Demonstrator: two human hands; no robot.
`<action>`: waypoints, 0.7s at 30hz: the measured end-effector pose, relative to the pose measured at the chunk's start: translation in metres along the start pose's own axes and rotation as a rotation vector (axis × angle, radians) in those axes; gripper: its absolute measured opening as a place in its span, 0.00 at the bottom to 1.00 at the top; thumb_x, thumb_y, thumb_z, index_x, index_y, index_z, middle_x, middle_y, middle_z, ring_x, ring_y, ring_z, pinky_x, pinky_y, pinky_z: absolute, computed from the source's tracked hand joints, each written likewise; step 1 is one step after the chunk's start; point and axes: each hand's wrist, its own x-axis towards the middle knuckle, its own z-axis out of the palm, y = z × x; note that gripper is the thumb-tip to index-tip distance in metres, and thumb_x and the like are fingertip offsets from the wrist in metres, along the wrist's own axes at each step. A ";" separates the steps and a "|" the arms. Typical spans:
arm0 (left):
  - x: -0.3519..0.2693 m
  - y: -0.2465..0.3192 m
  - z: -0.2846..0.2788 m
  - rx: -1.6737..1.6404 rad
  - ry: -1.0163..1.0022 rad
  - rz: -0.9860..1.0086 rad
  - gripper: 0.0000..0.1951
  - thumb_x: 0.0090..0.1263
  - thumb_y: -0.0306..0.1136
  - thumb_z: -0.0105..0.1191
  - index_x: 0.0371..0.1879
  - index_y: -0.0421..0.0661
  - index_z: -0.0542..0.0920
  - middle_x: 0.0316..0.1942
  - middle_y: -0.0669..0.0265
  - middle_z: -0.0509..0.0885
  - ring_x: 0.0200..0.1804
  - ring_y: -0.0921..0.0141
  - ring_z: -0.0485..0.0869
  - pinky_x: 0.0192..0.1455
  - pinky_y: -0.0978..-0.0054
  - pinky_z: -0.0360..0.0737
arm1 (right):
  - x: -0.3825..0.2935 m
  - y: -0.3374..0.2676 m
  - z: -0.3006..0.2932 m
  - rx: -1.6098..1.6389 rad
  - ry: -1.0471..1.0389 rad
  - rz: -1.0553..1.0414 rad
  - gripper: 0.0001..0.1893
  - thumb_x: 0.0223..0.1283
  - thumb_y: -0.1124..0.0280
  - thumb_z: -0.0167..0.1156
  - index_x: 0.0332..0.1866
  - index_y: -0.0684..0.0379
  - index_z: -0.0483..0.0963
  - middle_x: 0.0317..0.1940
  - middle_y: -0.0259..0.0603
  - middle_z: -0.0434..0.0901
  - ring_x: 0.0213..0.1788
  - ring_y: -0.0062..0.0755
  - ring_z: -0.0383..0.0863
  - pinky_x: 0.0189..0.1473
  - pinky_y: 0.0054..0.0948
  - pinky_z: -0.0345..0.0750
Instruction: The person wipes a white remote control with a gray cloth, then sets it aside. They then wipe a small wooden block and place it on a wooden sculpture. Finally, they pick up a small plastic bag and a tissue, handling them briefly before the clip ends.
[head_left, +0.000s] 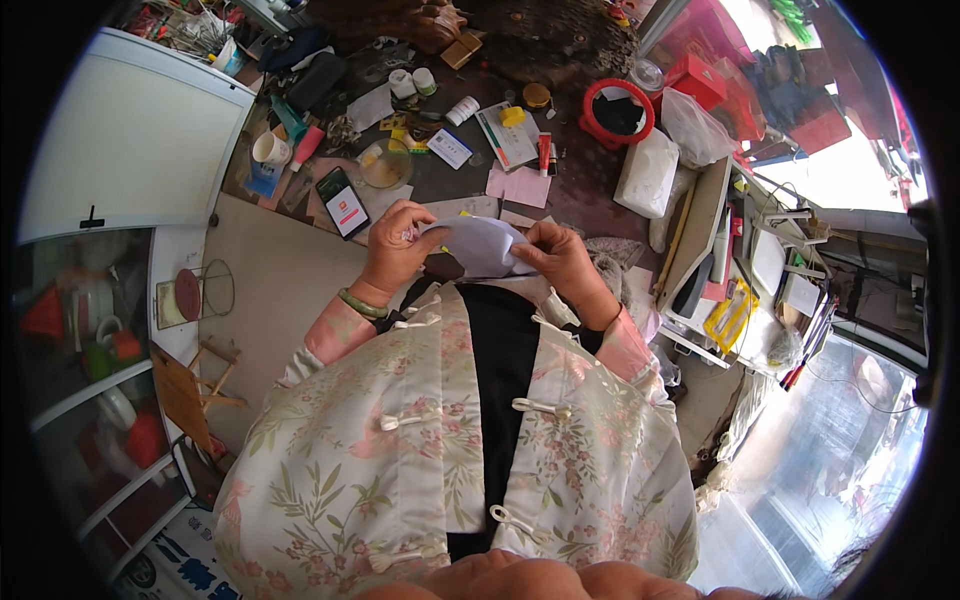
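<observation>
A curved piece of white paper (480, 244) is held between my two hands, in front of my chest at the table's near edge. My left hand (397, 247) pinches its left end between thumb and fingers; a green bangle (364, 304) circles that wrist. Its right end is gripped by my right hand (559, 259), thumb against the sheet. Left of my left hand, a smartphone (343, 202) with a lit screen lies on the dark table (566, 199). Beyond the paper lies a pink paper sheet (519, 186). A glass bowl (385, 163) stands behind the phone.
A paper cup (271, 148), small white bottles (402, 84), a red-framed round mirror (618, 112) and a white tissue pack (646, 172) stand on the table. An open drawer-like tray (694, 232) with several items is at the right. A wooden folding stool (184, 390) stands at the lower left.
</observation>
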 end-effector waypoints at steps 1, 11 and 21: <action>-0.002 -0.001 -0.002 0.000 -0.027 0.005 0.07 0.60 0.23 0.66 0.36 0.41 0.83 0.34 0.67 0.82 0.34 0.74 0.79 0.38 0.79 0.76 | 0.000 0.002 0.000 0.092 -0.049 -0.070 0.07 0.63 0.74 0.66 0.30 0.60 0.76 0.26 0.26 0.76 0.32 0.15 0.71 0.35 0.22 0.70; -0.016 -0.007 -0.012 0.105 0.103 0.165 0.08 0.61 0.15 0.59 0.37 0.41 0.82 0.39 0.63 0.83 0.40 0.67 0.83 0.44 0.75 0.78 | 0.004 0.000 0.014 0.666 0.089 0.052 0.15 0.65 0.65 0.65 0.26 0.54 0.69 0.27 0.25 0.73 0.30 0.15 0.68 0.35 0.20 0.68; -0.030 -0.017 -0.037 -0.112 0.081 0.130 0.10 0.60 0.23 0.59 0.41 0.43 0.80 0.47 0.58 0.81 0.47 0.68 0.81 0.52 0.73 0.77 | 0.005 0.005 -0.014 0.395 0.296 0.035 0.12 0.72 0.60 0.57 0.35 0.55 0.75 0.26 0.24 0.75 0.27 0.13 0.72 0.30 0.19 0.70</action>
